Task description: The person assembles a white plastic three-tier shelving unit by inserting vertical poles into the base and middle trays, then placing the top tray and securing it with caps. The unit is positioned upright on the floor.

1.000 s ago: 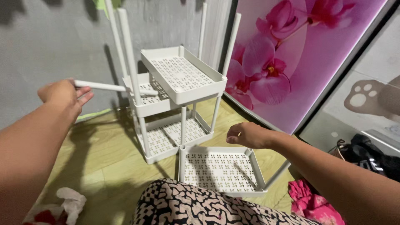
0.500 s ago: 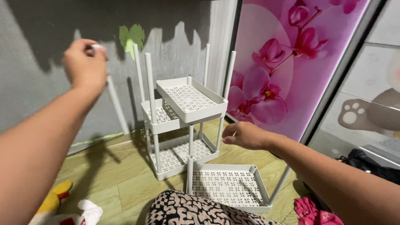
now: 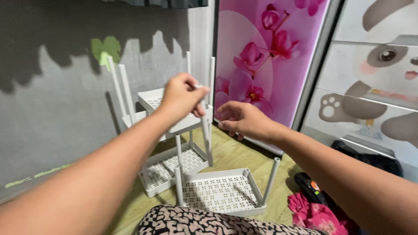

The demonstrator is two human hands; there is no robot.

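Your left hand [image 3: 182, 96] has swung the white pole [image 3: 205, 135] in from the wall, pinched upright just beside your half-open, empty right hand [image 3: 242, 120], above the rack [image 3: 167, 143].

Two bare forearms, no sleeves, black-and-white patterned garment [image 3: 204, 221] over lap

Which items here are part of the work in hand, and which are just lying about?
In use: left hand gripping white pole; right hand beside it; white rack; loose tray.

Lying about: pink cloth, dark remote, black bag.
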